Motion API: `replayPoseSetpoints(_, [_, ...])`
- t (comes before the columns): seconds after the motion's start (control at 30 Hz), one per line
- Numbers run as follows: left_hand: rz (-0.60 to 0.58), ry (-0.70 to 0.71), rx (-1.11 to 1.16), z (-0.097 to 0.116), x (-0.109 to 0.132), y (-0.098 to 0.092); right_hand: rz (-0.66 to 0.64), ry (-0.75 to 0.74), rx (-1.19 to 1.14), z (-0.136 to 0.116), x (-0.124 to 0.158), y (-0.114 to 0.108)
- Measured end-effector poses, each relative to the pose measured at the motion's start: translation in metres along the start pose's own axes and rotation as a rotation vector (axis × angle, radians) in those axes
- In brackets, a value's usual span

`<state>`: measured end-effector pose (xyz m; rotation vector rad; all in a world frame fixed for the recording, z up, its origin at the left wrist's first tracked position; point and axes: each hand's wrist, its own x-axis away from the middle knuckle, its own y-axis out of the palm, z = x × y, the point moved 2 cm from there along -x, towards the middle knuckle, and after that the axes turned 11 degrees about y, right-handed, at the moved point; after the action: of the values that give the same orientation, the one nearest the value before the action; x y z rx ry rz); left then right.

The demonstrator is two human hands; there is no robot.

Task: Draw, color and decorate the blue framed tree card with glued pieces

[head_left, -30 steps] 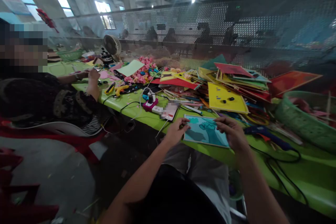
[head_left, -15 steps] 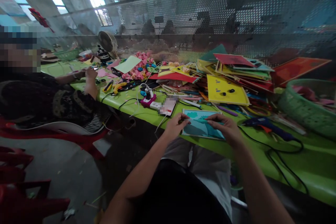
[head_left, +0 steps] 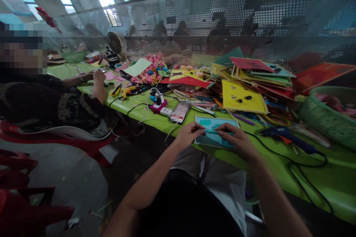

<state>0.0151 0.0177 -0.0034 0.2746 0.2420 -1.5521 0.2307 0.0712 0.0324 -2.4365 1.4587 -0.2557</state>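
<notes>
A small framed picture (head_left: 200, 141) in light blue with teal cloud-like shapes lies flat on the table in front of me. Just above it, a teal paper piece (head_left: 210, 132) stretches between my two hands. My left hand (head_left: 189, 135) pinches its left end between thumb and fingers. From the other side, my right hand (head_left: 237, 139) grips the right end, its fingers covering part of the picture. The exact outline of the paper piece is too small to make out.
A blue glue gun (head_left: 289, 139) with a black cable lies right of me. Beyond are a phone (head_left: 180, 112), a power strip (head_left: 160, 107), a yellow panel (head_left: 241, 98), stacked coloured panels and a green basket (head_left: 330, 118). On the left sits a co-worker (head_left: 55, 100).
My hands have come slightly closer together over the picture. The teal paper piece, formerly reaching out past my right fingers, now spans the gap between both hands. The view has shifted slightly.
</notes>
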Motion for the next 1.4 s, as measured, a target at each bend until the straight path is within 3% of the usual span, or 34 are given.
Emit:
replayPoseSetpoints(0.27, [0.019, -0.028, 0.155, 0.008, 0.007, -0.006, -0.044, 0.035, -0.048, 0.002, 0.002, 0.009])
replayPoseSetpoints(0.43, [0.162, -0.021, 0.253, 0.015, 0.025, -0.014, -0.046, 0.012, -0.114, -0.009, -0.023, 0.014])
replayPoseSetpoints(0.57, [0.308, -0.048, 0.326, 0.019, 0.048, -0.027, -0.046, -0.038, -0.055, -0.027, -0.059, 0.039])
replayPoseSetpoints(0.7, [0.332, -0.068, 0.355, 0.021, 0.066, -0.040, -0.124, -0.065, 0.049, -0.036, -0.083, 0.073])
replayPoseSetpoints(0.83, [0.353, -0.072, 0.385, 0.017, 0.073, -0.050, -0.139, -0.055, 0.122, -0.032, -0.093, 0.089])
replayPoseSetpoints(1.17, [0.340, -0.091, 0.451, 0.011, 0.073, -0.051, -0.122, -0.024, 0.138, -0.029, -0.098, 0.092])
replayPoseSetpoints(1.4, [0.342, -0.103, 0.395, 0.016, 0.072, -0.046, -0.025, -0.057, 0.011, -0.040, -0.059, 0.069])
